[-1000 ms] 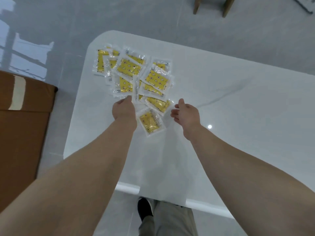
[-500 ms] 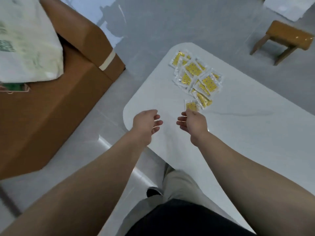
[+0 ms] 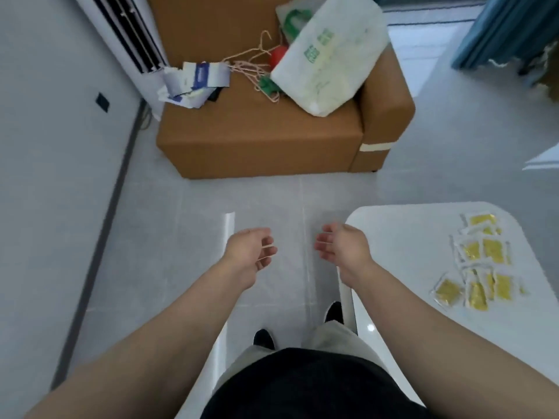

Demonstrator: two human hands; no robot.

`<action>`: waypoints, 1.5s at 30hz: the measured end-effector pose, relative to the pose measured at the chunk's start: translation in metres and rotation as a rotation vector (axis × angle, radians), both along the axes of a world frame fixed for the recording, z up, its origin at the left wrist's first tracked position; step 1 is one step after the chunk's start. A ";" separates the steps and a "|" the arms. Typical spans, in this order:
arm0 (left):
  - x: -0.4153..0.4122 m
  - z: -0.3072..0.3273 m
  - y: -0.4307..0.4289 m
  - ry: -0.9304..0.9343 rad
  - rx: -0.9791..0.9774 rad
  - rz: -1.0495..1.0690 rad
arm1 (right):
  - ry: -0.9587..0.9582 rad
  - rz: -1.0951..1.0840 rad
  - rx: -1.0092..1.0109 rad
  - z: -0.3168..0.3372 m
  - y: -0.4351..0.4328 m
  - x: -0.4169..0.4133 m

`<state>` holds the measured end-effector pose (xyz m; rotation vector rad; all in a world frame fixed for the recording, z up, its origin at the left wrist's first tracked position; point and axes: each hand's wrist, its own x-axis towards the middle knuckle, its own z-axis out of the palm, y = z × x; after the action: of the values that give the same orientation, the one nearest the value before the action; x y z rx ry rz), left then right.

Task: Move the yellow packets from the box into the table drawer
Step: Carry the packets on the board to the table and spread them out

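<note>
Several yellow packets [image 3: 481, 267] in clear wrappers lie spread on the white table [image 3: 402, 237] at the right. My left hand [image 3: 251, 251] hangs over the grey floor, fingers loosely curled, holding nothing. My right hand [image 3: 343, 244] hovers just past the table's left corner, palm turned inward, fingers relaxed and empty. Both hands are well to the left of the packets. No drawer or box is in view.
A brown sofa [image 3: 266, 137] stands ahead, carrying a white plastic bag [image 3: 329, 58], wire hangers [image 3: 257, 62] and papers [image 3: 196, 81]. A white standing air conditioner [image 3: 127, 28] is at the upper left by the wall. My feet [image 3: 264, 338] stand on grey floor tiles beside the table.
The view has swung left, away from the table. Both hands left the packets and now hang empty over the floor near the table corner; the packets now lie far right.
</note>
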<state>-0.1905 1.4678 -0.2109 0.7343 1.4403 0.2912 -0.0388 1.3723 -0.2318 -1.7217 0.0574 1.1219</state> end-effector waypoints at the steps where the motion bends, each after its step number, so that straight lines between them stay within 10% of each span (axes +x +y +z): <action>1: -0.020 0.003 0.002 -0.010 -0.008 0.072 | -0.013 0.076 -0.004 0.002 0.012 -0.014; 21: -0.312 0.001 -0.206 -0.120 -0.021 1.392 | -0.174 1.605 -0.029 0.034 0.019 -0.333; 45: -0.679 -0.042 -0.330 0.083 -0.068 1.568 | -0.111 1.811 -0.139 -0.018 -0.059 -0.744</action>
<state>-0.8692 1.1379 -0.2524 -0.6090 1.8267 1.3831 -0.7824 1.3132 -0.2494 -1.7121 -1.8214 2.1941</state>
